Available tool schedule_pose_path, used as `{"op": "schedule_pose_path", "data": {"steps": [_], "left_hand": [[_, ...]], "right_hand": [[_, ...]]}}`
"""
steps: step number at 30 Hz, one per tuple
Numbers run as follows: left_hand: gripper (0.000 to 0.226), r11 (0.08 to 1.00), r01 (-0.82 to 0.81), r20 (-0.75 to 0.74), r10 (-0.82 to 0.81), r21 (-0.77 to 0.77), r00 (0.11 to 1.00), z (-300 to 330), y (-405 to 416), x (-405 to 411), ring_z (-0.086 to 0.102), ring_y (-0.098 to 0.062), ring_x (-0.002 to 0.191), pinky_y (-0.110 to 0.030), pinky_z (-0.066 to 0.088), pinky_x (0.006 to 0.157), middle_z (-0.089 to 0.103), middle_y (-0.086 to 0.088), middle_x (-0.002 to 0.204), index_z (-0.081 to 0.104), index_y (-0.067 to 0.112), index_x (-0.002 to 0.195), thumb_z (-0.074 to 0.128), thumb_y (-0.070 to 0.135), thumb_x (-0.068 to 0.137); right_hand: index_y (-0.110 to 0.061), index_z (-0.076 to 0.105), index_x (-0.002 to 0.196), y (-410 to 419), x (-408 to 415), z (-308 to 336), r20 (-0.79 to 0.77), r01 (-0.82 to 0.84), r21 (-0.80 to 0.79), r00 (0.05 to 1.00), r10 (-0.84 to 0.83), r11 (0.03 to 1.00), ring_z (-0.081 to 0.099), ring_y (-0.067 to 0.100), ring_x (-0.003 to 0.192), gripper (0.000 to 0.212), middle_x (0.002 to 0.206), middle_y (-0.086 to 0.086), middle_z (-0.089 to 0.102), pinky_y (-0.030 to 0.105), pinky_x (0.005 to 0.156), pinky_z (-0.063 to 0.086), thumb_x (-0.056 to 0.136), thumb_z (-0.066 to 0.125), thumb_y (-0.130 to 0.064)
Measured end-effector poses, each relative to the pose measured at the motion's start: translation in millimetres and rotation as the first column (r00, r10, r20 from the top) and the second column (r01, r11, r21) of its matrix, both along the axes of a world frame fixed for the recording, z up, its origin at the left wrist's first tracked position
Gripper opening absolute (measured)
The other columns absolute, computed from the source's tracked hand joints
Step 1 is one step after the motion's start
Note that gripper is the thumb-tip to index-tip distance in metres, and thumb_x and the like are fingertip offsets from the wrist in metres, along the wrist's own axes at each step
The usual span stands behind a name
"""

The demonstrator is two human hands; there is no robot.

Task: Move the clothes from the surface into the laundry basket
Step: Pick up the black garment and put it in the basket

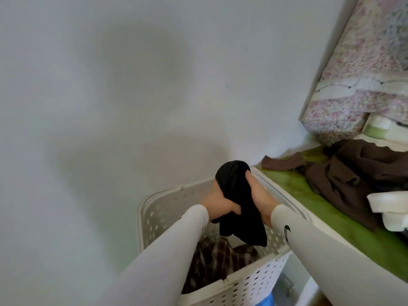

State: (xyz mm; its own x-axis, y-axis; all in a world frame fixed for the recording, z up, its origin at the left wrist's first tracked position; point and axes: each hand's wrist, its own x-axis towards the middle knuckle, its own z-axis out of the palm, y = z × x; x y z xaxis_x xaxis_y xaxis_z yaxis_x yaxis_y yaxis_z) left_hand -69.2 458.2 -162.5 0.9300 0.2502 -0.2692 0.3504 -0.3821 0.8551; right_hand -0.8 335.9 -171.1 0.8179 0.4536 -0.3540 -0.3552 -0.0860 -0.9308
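Two hands hold one black cloth [237, 202] over the white laundry basket [154, 208]. Beside the basket, brown clothes [344, 175] wait on the bed [293, 191]. Left hand [217, 200] and right hand [261, 198] both grip it. Next, I think, they let go.

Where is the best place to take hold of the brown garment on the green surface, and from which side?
Probably the raised, bunched middle of the brown garment, taken from above on the laundry basket side. Its folds stand up there for the fingers to close around; its thin tail lies flat on the green surface.
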Motion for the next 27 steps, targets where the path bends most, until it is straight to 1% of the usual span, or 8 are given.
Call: {"op": "schedule_pose_path", "data": {"steps": [2,5,12,15,18,20,23,27], "left_hand": [[0.108,0.996,-0.015,-0.021,0.013,-0.088,1.0,-6.8,-2.5,10.3,0.058,-0.027,0.118,-0.044,0.053,0.099,0.055,-0.006,0.131,0.017,0.028,0.15,0.08,0.007,0.063],[0.11,0.981,-0.041,-0.071,0.028,-0.191,0.997,-15.3,-4.0,21.6,0.059,-0.03,0.117,-0.047,0.053,0.1,0.055,-0.007,0.131,0.017,0.032,0.15,0.079,0.01,0.062],[0.106,0.958,-0.096,-0.16,0.053,-0.27,0.986,-35.5,-7.1,41.4,0.061,-0.032,0.109,-0.047,0.055,0.096,0.055,-0.009,0.13,0.019,0.033,0.153,0.068,0.021,0.061],[0.109,0.964,-0.101,-0.189,0.055,-0.247,0.98,-41.2,-7.2,48.3,0.056,-0.035,0.116,-0.047,0.052,0.098,0.045,-0.012,0.144,0.013,0.039,0.156,0.064,0.026,0.06],[0.099,0.984,-0.079,-0.217,0.043,-0.158,0.975,-36.1,-11.4,47.3,0.047,-0.033,0.124,-0.039,0.043,0.1,0.037,-0.009,0.147,0.011,0.039,0.156,0.059,0.024,0.071],[0.093,0.993,-0.067,-0.213,0.045,-0.1,0.976,-35.1,-12.5,48.4,0.039,-0.035,0.135,-0.04,0.037,0.105,0.031,-0.01,0.156,0.013,0.037,0.157,0.058,0.021,0.077],[0.089,0.999,-0.028,-0.193,0.021,-0.036,0.981,-30.4,-14.4,48.9,0.027,-0.034,0.146,-0.043,0.028,0.114,0.026,-0.011,0.161,0.017,0.033,0.158,0.058,0.017,0.081],[0.079,0.997,0.026,-0.124,-0.016,0.074,0.992,-10.6,-22.4,45.9,0.036,-0.029,0.142,-0.036,0.031,0.111,0.035,-0.005,0.158,0.026,0.029,0.156,0.058,0.018,0.084]], "right_hand": [[-0.022,0.053,0.143,0.1,9.9,-5.8,-0.016,0.033,-0.004,0.999,-0.033,0.999,0.061,0.029,0.119,0.084,0.135,0.008,0.062,0.046,0.11,0.043,0.079,0.045,-0.076],[-0.016,0.063,0.131,-0.3,22.5,-15.0,-0.017,0.048,0.004,0.999,-0.048,0.999,0.063,0.03,0.116,0.063,0.127,0.01,0.067,0.046,0.11,0.044,0.097,0.038,-0.062],[-0.019,0.068,0.128,-6.5,32.9,-33.9,-0.059,0.041,-0.048,0.997,-0.044,0.998,0.064,0.032,0.116,0.078,0.125,0.012,0.069,0.048,0.11,0.044,0.079,0.044,-0.075],[-0.03,0.047,0.148,-8.9,30.6,-30.2,-0.058,0.038,-0.094,0.997,-0.044,0.995,0.048,0.029,0.136,0.099,0.152,0.007,0.047,0.045,0.117,0.034,0.066,0.043,-0.085],[-0.029,0.04,0.151,-11.3,31.9,-25.2,-0.005,0.044,-0.121,0.999,-0.045,0.992,0.03,0.023,0.148,0.074,0.16,-0.001,0.032,0.035,0.113,0.024,0.092,0.033,-0.073],[-0.025,0.042,0.149,-13.6,34.7,-24.3,0.033,0.045,-0.126,0.999,-0.041,0.991,0.024,0.022,0.15,0.068,0.162,0.0,0.029,0.041,0.119,0.018,0.097,0.029,-0.066],[-0.022,0.049,0.143,-18.3,31.9,-16.7,0.06,0.074,-0.118,0.996,-0.068,0.99,0.025,0.023,0.15,0.061,0.159,0.003,0.034,0.043,0.12,0.017,0.1,0.029,-0.061],[-0.019,0.059,0.119,-33.6,27.5,4.8,0.087,0.145,-0.042,0.986,-0.141,0.989,0.044,0.026,0.136,0.047,0.145,0.006,0.049,0.044,0.114,0.035,0.101,0.036,-0.056]]}}
